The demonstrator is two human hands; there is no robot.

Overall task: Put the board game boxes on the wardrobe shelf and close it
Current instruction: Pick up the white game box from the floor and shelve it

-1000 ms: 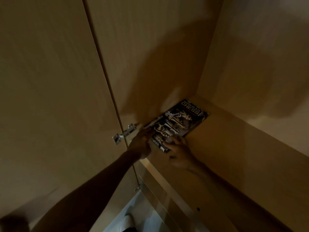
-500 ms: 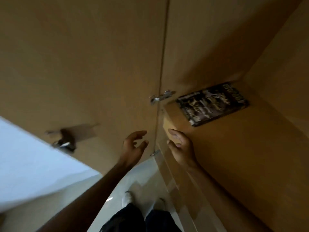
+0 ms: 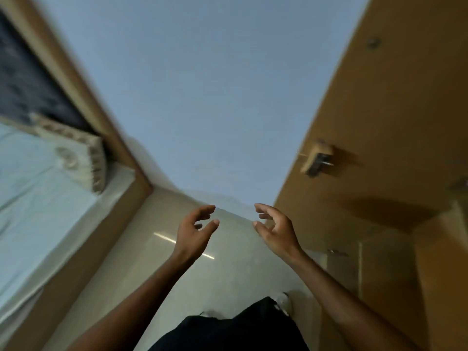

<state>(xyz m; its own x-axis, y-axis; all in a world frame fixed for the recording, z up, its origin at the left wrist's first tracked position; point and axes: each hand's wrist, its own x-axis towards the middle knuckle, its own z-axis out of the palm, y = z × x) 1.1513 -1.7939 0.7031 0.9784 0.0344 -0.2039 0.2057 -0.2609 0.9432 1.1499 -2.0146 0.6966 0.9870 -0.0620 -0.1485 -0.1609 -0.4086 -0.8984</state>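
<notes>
Hovering hands (image 3: 228,231), both empty

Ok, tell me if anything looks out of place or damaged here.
Nothing stands out. Both hands, left hand and right hand, are empty and open over the floor; the wardrobe door stands open, and the view is blurred.

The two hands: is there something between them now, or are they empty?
Nothing lies between the left hand and the right hand. The head view shows only glossy floor behind the gap, and both hands are open and empty.
</notes>
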